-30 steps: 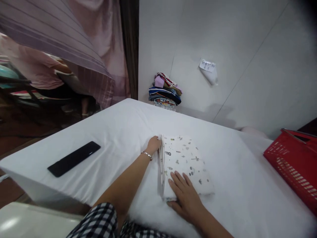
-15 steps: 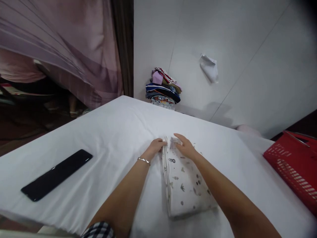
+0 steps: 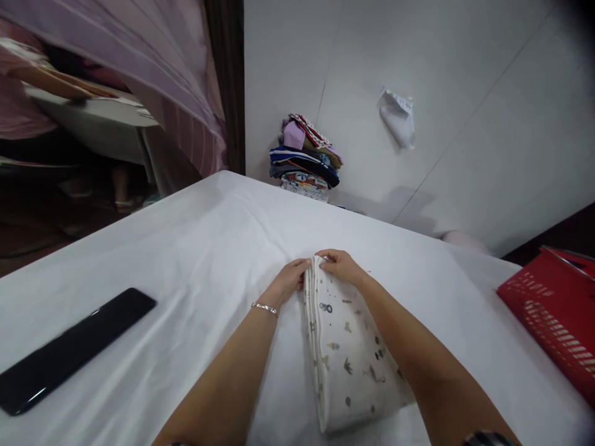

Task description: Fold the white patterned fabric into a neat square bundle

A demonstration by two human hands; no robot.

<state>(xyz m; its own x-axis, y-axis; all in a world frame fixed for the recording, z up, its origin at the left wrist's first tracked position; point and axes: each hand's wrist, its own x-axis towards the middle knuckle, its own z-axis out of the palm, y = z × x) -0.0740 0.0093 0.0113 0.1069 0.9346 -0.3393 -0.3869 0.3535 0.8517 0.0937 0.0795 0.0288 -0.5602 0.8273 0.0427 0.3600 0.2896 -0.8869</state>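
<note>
A folded white cloth with small printed figures lies on the white-covered table, its layered edge facing left. My left hand, with a bracelet at the wrist, pinches the far left corner of the cloth. My right hand is closed on the far edge just beside it, fingertips over the top and thumb on the near side. Under my right forearm, part of the cloth's right side is hidden.
A long black glossy object lies at the left. A red basket stands at the right edge. Behind the table is a stack of folded clothes by the wall. Beyond a curtain, another person's arm reaches over a surface.
My right hand has closed onto the cloth's far edge and moved slightly left, nearer my left hand. The view has shifted, showing more of the other person beyond the curtain.
</note>
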